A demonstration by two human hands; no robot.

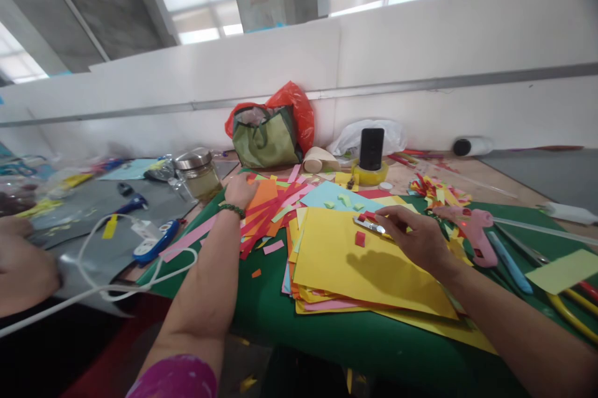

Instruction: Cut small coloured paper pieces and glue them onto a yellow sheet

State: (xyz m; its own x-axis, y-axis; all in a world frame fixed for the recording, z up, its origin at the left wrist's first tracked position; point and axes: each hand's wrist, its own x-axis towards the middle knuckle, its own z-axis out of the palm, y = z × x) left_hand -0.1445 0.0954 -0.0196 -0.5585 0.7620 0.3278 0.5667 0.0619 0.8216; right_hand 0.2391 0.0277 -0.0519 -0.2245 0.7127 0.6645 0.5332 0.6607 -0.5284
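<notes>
My left hand [240, 190], with a green bead bracelet at the wrist, reaches to the far left of the loose paper strips [255, 223]. Its fingers are bent together at the pile, and what they grip is hidden. Over the yellow paper sheets [336, 255] hovers my right hand [413, 233], its fingertips pinched at a small red paper piece [369, 215]. Just under those fingertips is a slim silver metal tool [367, 224]. A red paper square [359, 238] lies on the top sheet, and green paper bits [344, 200] rest on a light blue sheet [322, 194] behind.
On the right are a pink glue gun [476, 230], a light blue pen-like tool [511, 267] and yellow-handled scissors [565, 311]. A lidded glass jar [199, 177] and a blue power strip [156, 245] stand left. A phone [372, 147] leans behind. Another person's arm [25, 267] shows far left.
</notes>
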